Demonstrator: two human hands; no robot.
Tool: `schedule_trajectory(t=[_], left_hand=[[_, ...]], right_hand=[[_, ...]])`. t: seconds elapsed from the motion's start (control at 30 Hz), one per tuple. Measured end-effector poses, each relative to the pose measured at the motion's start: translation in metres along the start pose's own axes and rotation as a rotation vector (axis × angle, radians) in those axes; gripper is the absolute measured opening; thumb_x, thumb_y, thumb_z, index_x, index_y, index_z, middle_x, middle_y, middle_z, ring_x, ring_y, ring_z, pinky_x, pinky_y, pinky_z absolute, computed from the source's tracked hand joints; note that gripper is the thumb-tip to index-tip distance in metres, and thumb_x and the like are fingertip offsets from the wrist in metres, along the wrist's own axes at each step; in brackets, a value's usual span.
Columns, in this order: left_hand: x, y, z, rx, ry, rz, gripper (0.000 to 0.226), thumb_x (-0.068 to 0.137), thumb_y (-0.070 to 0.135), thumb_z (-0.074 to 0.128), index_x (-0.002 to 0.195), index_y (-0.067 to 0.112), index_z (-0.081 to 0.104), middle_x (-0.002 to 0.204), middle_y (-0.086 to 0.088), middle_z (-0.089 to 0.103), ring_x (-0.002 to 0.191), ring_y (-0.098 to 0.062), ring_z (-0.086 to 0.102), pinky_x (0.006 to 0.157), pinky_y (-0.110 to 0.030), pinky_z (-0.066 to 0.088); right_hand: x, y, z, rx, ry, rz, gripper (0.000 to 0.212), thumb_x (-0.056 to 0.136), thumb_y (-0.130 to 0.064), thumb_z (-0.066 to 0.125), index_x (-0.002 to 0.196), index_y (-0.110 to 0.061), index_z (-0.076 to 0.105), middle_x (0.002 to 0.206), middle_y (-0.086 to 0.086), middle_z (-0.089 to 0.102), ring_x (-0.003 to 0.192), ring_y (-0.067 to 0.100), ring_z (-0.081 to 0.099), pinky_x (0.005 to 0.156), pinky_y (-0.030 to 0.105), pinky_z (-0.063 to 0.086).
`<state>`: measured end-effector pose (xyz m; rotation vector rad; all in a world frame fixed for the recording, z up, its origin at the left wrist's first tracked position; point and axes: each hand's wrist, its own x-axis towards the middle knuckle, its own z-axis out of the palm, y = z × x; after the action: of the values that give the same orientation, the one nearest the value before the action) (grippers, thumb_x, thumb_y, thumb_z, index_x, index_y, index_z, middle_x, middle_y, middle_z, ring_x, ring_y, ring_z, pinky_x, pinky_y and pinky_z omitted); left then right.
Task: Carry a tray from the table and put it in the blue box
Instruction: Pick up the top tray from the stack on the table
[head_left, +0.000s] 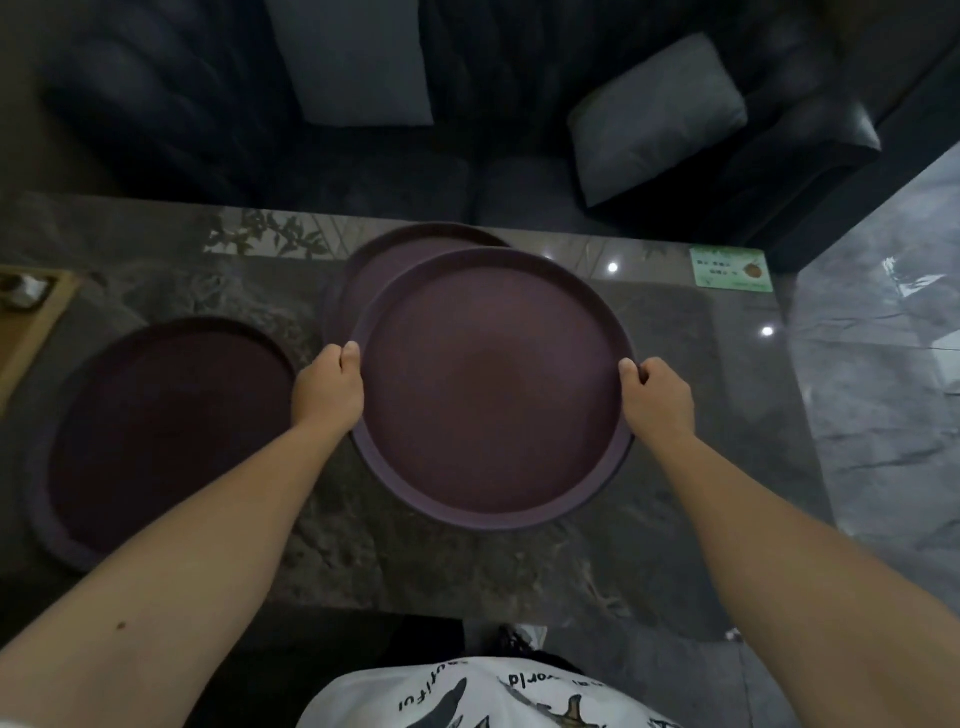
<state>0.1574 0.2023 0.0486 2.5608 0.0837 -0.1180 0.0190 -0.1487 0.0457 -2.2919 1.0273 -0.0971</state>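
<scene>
A round dark purple tray (493, 389) is held above the marble table (701, 415), a little off its surface. My left hand (328, 391) grips its left rim and my right hand (658, 400) grips its right rim, thumbs on top. A second purple tray (374, 270) lies on the table behind it, partly covered by the held one. A third, darker tray (166, 436) rests on the table to the left. No blue box is in view.
A dark leather sofa (260, 130) with grey cushions (654, 114) stands beyond the table's far edge. A green card (730, 270) lies at the table's far right corner. A wooden box (36, 312) sits at the left edge. Glossy floor (883, 415) lies to the right.
</scene>
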Motion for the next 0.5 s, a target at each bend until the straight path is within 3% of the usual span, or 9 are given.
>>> schedule_trajectory(t=[0.17,0.5], left_hand=[[0.046,-0.018,-0.006,-0.007,-0.017,0.009,0.045,0.098,0.045,0.029,0.076,0.011,0.048,0.081,-0.017,0.058,0.078,-0.036,0.054,0.066,-0.040,0.038],[0.135,-0.033,-0.002,0.072,-0.073,0.043,0.042,0.100,0.041,0.030,0.075,0.011,0.045,0.063,-0.002,0.041,0.066,-0.027,0.040,0.063,-0.037,0.031]], right_hand=[[0.014,-0.035,0.028,-0.030,0.011,0.023,0.042,0.096,-0.044,0.045,0.066,-0.015,0.039,0.072,0.010,0.054,0.072,0.030,0.050,0.063,0.035,0.033],[0.053,-0.083,0.077,-0.094,0.018,0.071,0.041,0.096,-0.047,0.042,0.069,-0.017,0.041,0.072,0.007,0.055,0.071,0.030,0.051,0.061,0.035,0.035]])
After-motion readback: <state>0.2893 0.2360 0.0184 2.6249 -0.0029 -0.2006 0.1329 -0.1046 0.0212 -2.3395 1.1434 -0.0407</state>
